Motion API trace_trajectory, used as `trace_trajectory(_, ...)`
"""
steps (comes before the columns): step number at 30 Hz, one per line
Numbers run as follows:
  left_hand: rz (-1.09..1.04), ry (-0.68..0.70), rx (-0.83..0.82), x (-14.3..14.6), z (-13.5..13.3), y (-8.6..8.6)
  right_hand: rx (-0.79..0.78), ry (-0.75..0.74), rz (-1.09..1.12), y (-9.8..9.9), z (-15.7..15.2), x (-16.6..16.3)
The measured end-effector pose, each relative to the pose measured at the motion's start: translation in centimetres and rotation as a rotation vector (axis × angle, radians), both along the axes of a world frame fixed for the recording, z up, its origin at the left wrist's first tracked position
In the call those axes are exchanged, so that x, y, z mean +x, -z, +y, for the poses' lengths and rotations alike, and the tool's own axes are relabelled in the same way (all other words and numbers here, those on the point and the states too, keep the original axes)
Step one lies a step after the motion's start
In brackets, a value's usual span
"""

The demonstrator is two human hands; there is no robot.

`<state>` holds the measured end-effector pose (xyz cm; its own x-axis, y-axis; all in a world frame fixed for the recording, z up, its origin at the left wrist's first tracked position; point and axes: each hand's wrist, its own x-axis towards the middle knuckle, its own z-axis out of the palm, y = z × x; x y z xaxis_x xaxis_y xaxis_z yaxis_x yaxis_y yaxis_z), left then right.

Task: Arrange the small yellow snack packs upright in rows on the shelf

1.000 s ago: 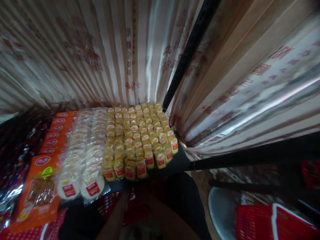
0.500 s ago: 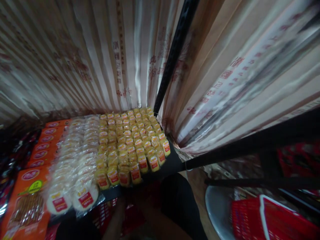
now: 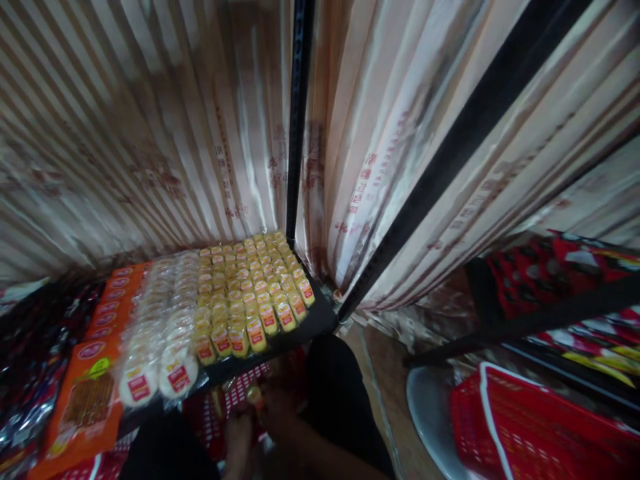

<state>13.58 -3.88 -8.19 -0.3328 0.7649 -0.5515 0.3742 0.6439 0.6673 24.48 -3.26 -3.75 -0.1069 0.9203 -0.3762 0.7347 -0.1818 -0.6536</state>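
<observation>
Both hands are low in the dim bottom centre, below the front edge of a black shelf (image 3: 300, 332). My right hand (image 3: 275, 408) is curled around what looks like a small yellow snack packet (image 3: 253, 395). Just left of it is my left hand (image 3: 236, 432), dark and blurred, its fingers not readable. The two hands hover over a red mesh basket (image 3: 235, 390) that holds more goods. On the shelf above stand several rows of the same yellow packets with red labels (image 3: 245, 293).
Left of the yellow packets lie round white cakes in clear wrap (image 3: 165, 327), orange packs (image 3: 95, 373) and dark shiny packs (image 3: 30, 360). A striped curtain (image 3: 150, 133) hangs behind black shelf posts (image 3: 296, 133). Another red basket (image 3: 530, 427) sits on a white stool (image 3: 425, 413) at right.
The view has swung up and to the right, so the shelf looks smaller and farther left. My hands have come up into sight over the red basket, with a small packet between them.
</observation>
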Motion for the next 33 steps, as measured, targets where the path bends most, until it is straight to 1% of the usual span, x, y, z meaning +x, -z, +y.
trace_trajectory(3, -0.065, -0.061, 0.064, 0.3, -0.9, -1.0, 0.059, 0.012, -0.001, -1.0, -1.2, 0.7)
trace_trajectory(6, -0.044, -0.08, 0.227, 1.2, -1.8, -2.4, 0.148, 0.026, -0.012, -1.2, -2.2, 1.5)
trace_trajectory(8, -0.05, -0.071, 0.329, 2.1, -2.2, -3.8, 0.225, 0.047, -0.033, -1.2, -2.7, 2.1)
trace_trajectory(10, -0.081, -0.037, 0.397, 3.1, -2.3, -5.7, 0.345, 0.081, -0.041, -1.5, -2.9, 2.8)
trace_trajectory(14, -0.115, 0.06, 0.572, 4.8, -1.3, -9.7, 0.651, 0.187, -0.027, -3.1, -2.1, 3.9)
trace_trajectory(16, -0.133, 0.089, 0.651, 5.5, -0.3, -11.1, 0.769, 0.236, -0.017, -4.1, -1.1, 4.3)
trace_trajectory(18, -0.135, 0.099, 0.703, 6.1, 0.9, -11.9, 0.841, 0.275, -0.014, -4.9, 0.1, 4.6)
trace_trajectory(22, -0.059, 0.108, 0.743, 7.0, 3.1, -12.5, 0.859, 0.309, -0.031, -5.8, 2.1, 4.6)
trace_trajectory(26, 0.01, 0.142, 0.736, 7.2, 4.2, -12.5, 0.858, 0.31, -0.071, -5.4, 3.3, 4.5)
trace_trajectory(30, 0.055, 0.159, 0.718, 6.9, 4.7, -11.8, 0.845, 0.302, -0.09, -4.7, 3.8, 4.3)
trace_trajectory(33, 0.053, 0.163, 0.708, 6.8, 4.9, -11.1, 0.83, 0.306, -0.059, -4.2, 4.0, 4.3)
